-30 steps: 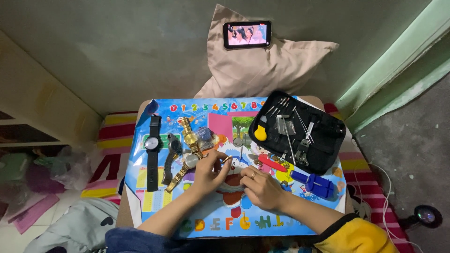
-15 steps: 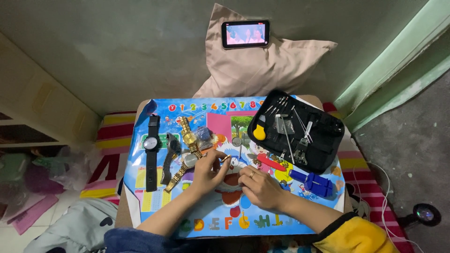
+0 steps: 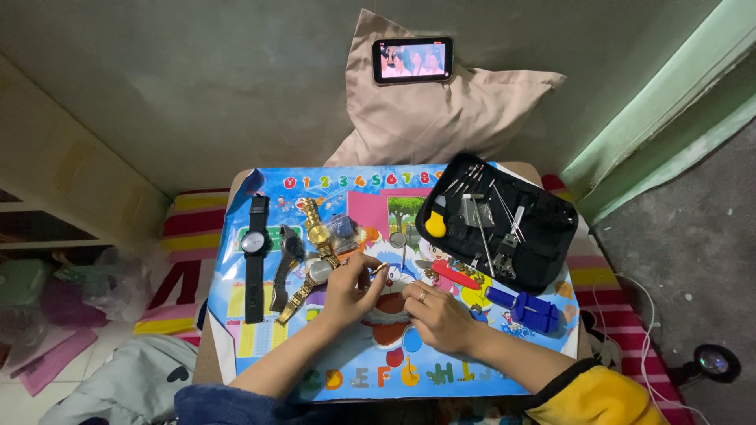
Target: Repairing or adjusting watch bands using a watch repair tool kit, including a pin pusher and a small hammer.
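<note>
My left hand [image 3: 350, 291] rests on the colourful children's mat [image 3: 331, 193] and pinches a small gold part [image 3: 380, 269] between thumb and fingers. My right hand [image 3: 437, 316], with a ring on one finger, lies next to it, its fingertips curled towards the left hand. What they hold is too small to tell. Just left of my left hand lie a silver-faced gold-band watch [image 3: 311, 277], a gold watch [image 3: 317, 230], a dark watch [image 3: 288, 260] and a black strap watch [image 3: 253, 258].
An open black tool case [image 3: 543, 236] with several thin tools and a yellow opener [image 3: 435, 224] sits at the right. A red-handled tool [image 3: 457, 274] and a blue tool [image 3: 524, 307] lie below it. Behind, a phone [image 3: 412, 60] leans on a beige pillow [image 3: 457, 118].
Both hands stay in the same spot over the mat; only the fingers have shifted slightly.
</note>
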